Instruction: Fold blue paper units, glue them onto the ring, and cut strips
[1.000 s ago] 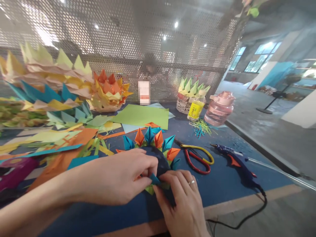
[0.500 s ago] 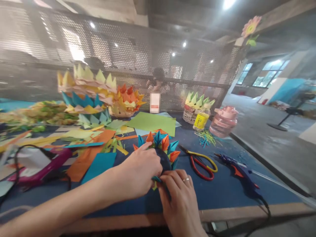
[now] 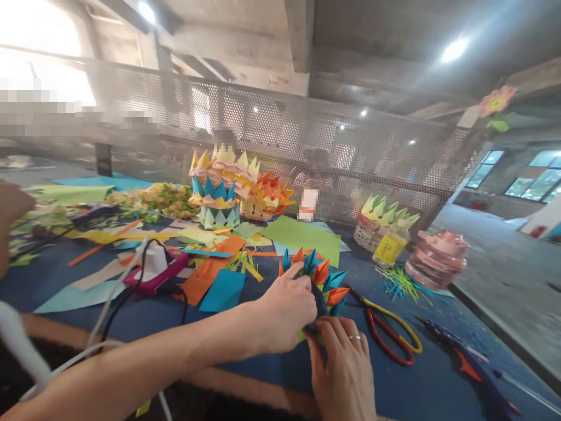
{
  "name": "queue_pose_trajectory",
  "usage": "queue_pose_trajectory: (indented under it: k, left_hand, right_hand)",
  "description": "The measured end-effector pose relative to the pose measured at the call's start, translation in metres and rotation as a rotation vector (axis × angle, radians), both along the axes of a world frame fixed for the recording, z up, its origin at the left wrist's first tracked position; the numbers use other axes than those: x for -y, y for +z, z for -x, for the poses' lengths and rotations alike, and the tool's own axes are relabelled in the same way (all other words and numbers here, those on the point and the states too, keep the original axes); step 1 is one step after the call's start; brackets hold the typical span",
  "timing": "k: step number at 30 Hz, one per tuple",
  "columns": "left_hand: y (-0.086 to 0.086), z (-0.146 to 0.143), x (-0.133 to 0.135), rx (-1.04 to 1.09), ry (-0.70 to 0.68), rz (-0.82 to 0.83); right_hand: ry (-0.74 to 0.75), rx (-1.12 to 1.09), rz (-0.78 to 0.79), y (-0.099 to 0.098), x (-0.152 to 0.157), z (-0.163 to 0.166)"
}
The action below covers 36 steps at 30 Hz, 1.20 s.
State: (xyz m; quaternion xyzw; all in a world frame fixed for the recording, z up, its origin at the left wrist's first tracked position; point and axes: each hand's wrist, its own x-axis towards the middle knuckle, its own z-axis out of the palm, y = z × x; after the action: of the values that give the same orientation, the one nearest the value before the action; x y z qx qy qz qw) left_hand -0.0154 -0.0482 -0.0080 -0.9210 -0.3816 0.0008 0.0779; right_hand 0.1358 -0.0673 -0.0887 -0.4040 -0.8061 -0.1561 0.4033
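Note:
A ring of folded paper (image 3: pixel 329 282) with blue and orange points lies on the table in front of me. My left hand (image 3: pixel 293 304) is closed over its near left part, the index finger stretched along an orange point at the far side. Beside it, my right hand (image 3: pixel 344 359), wearing a ring, grips the near side of the paper ring with fingers close together. Both hands hide the near edge, so the exact grip is partly covered. To the right lie red-and-yellow-handled scissors (image 3: pixel 392 336) and a dark blue glue gun (image 3: pixel 467 354).
A magenta power strip (image 3: pixel 160 275), cables and coloured paper (image 3: pixel 223 289) lie to the left. Folded-paper baskets (image 3: pixel 214 202) stand at the back, with a yellow-labelled bottle (image 3: pixel 390 248) and pink jug (image 3: pixel 438 257) at right. Another person's arm (image 3: pixel 13 216) shows at the left edge.
My view has turned left and tilted up, so the things sit further right in it. Both hands keep much the same hold on the paper ring. Another person's arm now shows at left.

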Motion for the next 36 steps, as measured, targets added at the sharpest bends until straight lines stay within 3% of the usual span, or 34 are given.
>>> queue_pose_trajectory:
  k: [7,10,13,17,20,22,28,33,36]
  left_hand:
    - [-0.006,0.013,-0.007,0.225,-0.014,-0.003]
    - [-0.002,0.025,-0.003,0.35,0.041,0.03]
    - [0.011,0.04,0.002,0.399,0.095,0.065]
    - [0.042,0.056,-0.002,0.531,0.159,0.186]
    - [0.062,0.057,-0.029,0.628,0.323,0.124]
    - [0.065,0.05,-0.06,0.559,0.355,0.084]
    - [0.033,0.013,-0.154,0.322,0.328,0.255]
    - [0.008,-0.01,-0.193,0.148,0.29,0.331]
    - [0.0,-0.02,-0.207,0.074,0.252,0.364]
  right_hand:
    - [-0.133,0.069,-0.032,0.005,-0.003,0.003]
    - [-0.175,0.078,0.015,0.004,-0.004,0.009]
    - [-0.171,0.063,0.089,0.004,-0.004,0.017]
    - [-0.151,0.045,0.131,0.003,-0.002,0.023]
    - [-0.138,0.042,0.126,0.0,0.003,0.024]
    - [-0.117,0.02,0.113,-0.002,0.007,0.023]
    - [-0.039,-0.206,-0.04,-0.009,0.016,0.005]
    - [-0.065,-0.298,-0.126,-0.02,0.014,-0.038]
    - [-0.095,-0.375,-0.101,-0.029,0.01,-0.052]
